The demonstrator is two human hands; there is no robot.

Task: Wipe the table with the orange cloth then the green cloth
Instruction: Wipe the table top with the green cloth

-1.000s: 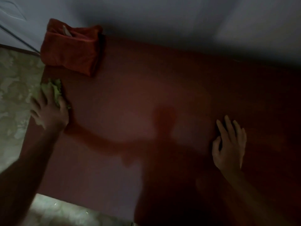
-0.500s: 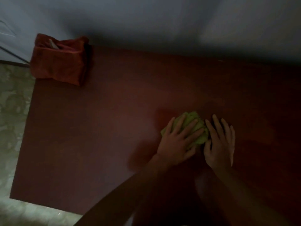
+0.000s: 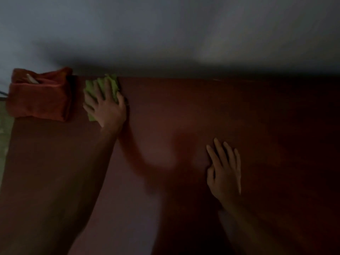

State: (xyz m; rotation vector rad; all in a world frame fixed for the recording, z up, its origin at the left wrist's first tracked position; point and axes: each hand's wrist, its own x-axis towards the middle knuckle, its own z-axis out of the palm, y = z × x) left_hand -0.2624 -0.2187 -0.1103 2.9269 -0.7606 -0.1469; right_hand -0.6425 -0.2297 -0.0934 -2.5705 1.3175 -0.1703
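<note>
The green cloth (image 3: 113, 85) lies bunched at the far edge of the dark red-brown table (image 3: 184, 111), just right of the orange cloth. My left hand (image 3: 106, 105) presses flat on it with fingers spread, covering most of it. The orange cloth (image 3: 39, 96) sits folded in a thick block at the table's far left corner, with a pale slip showing in its top fold. My right hand (image 3: 225, 169) rests flat on the bare tabletop at centre right, fingers straight, holding nothing.
A grey wall (image 3: 165, 34) runs right behind the table's far edge. Patterned floor (image 3: 4, 129) shows past the table's left edge. The light is dim and my arms throw shadows over the tabletop.
My left hand has slid the green cloth from the table's middle, beside my right hand, up to the far edge next to the orange cloth. My right hand stays planted.
</note>
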